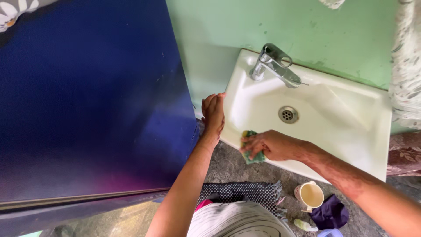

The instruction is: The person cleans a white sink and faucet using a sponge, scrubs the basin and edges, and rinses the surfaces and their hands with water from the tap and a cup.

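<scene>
Bkgd: pale green wall across top ctr, paint scuffed near upper right. Large dark blue panel fills left half, purple tint at its lower edge. Floor at bottom ctr: grey, mottled stone. Patterned fabric hangs at right edge. Light soft, even, daylight-like; no hard shadows.
</scene>
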